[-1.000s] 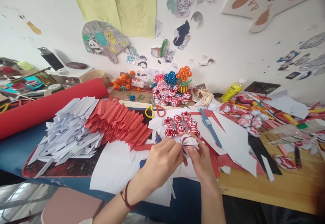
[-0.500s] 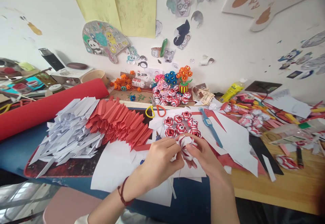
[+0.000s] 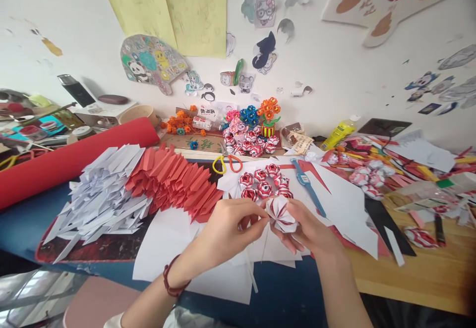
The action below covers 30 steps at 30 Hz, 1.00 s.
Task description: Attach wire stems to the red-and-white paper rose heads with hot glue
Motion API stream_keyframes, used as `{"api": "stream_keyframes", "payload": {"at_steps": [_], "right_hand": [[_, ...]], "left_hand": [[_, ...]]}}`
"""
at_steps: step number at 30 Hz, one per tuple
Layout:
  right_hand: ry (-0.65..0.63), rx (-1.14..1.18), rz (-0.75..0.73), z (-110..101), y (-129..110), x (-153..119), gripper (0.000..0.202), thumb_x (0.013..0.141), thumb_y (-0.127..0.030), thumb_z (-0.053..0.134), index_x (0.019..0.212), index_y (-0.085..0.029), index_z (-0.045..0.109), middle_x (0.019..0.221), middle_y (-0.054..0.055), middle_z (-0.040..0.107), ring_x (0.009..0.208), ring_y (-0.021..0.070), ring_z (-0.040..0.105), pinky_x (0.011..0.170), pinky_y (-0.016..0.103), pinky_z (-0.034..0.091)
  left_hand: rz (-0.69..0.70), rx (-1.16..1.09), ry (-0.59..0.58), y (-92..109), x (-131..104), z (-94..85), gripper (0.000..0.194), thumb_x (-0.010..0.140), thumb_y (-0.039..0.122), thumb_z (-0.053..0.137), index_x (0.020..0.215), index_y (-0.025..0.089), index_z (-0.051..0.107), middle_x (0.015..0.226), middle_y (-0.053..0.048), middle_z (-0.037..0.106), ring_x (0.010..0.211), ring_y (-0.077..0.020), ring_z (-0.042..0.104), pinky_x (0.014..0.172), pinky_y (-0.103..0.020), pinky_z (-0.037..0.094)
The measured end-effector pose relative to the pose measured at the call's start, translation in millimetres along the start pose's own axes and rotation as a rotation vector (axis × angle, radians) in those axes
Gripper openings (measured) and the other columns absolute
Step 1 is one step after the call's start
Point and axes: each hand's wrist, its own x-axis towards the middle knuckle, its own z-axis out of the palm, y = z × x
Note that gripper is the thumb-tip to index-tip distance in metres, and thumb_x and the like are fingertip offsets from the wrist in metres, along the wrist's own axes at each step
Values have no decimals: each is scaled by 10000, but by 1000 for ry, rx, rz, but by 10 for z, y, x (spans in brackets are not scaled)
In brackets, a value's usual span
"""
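A red-and-white folded paper flower (image 3: 283, 215) rests in my right hand (image 3: 310, 221), whose fingers and thumb curl around its right side and underside. Its pale side, with petals fanning from a centre, faces me. My left hand (image 3: 236, 226) is closed in a pinch at the flower's left edge. Below those fingertips hangs a thin pale strand (image 3: 265, 244); where it is attached I cannot make out. Just behind my hands, several finished paper flowers (image 3: 264, 189) lie in a ring on white paper. Scissors (image 3: 226, 163) with yellow and orange handles lie beyond them.
Left of my hands are piles of folded white paper pieces (image 3: 107, 194) and red ones (image 3: 174, 179), before a red roll (image 3: 82, 162). A blue watch (image 3: 308, 187) lies at right, near paper scraps and a yellow bottle (image 3: 339, 133). More flowers (image 3: 253, 142) stand by the wall.
The paper flower has turned so its pale underside shows more toward me. Both hands have shifted slightly, the right one a little right and down. My left fingers now pinch at the flower's edge.
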Motion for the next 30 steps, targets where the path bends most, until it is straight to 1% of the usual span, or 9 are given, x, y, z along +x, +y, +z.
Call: {"api": "stream_keyframes", "payload": {"at_steps": [4,9,11,14,16,18,23,26,30], "right_hand": [[-44,92,9,-9,-13,-40,604,847,-700,541,1127,-167,584,616,-13,601,339,82,493,286,162,270],[-86,146,22,-40,1,-63,645,845,-736,503,1184,-191,569,637,-6,597,334,75,473,278,157,215],[-95,153,6,-47,5,-72,656,844,-741,497,1189,-188,571,631,-6,596,329,74,469,278,158,210],[-101,151,-7,-55,-16,-94,696,820,-761,515,1197,-179,569,625,1,605,322,82,469,278,166,210],[-98,142,-10,-67,-50,-123,713,799,-769,535,1202,-182,565,622,3,611,321,90,478,284,171,228],[-102,145,-36,-93,-91,-167,699,801,-761,543,1205,-191,560,628,2,618,314,93,484,286,171,251],[-93,208,-159,-215,-185,-326,634,825,-734,549,1161,-196,571,644,5,629,293,77,462,270,163,228],[-57,229,-189,-280,-213,-425,587,822,-712,581,1134,-214,579,665,11,650,304,79,483,278,162,223],[-3,228,-220,-313,-214,-506,546,831,-694,577,1113,-226,583,692,17,670,318,86,497,288,169,224]], "left_hand": [[-41,-26,69,-2,-23,3,105,834,89,636,781,163,688,674,17,649,573,-81,532,545,-194,399],[-58,-9,58,30,-32,-2,91,814,85,607,772,157,643,673,17,614,595,-92,527,570,-211,405],[-58,0,36,41,-34,10,82,837,106,591,795,155,642,694,6,616,620,-104,535,586,-223,414],[-49,3,37,24,-52,77,93,877,154,581,896,154,672,738,-13,636,648,-121,550,603,-242,421],[-38,0,60,-9,-79,162,138,889,156,563,959,156,682,757,-22,646,645,-124,550,601,-248,416],[-40,-7,66,-43,-117,273,167,887,132,531,956,158,681,745,-20,641,623,-120,541,587,-243,404],[-104,8,-36,-58,-264,608,145,804,85,550,850,165,661,719,-10,647,624,-121,567,587,-228,403],[-103,25,-63,-15,-367,817,117,763,85,578,800,164,656,712,-13,655,630,-127,583,598,-228,405],[-120,-2,-136,52,-456,1051,82,754,103,603,765,168,650,708,-10,665,622,-120,581,595,-212,403]]}}
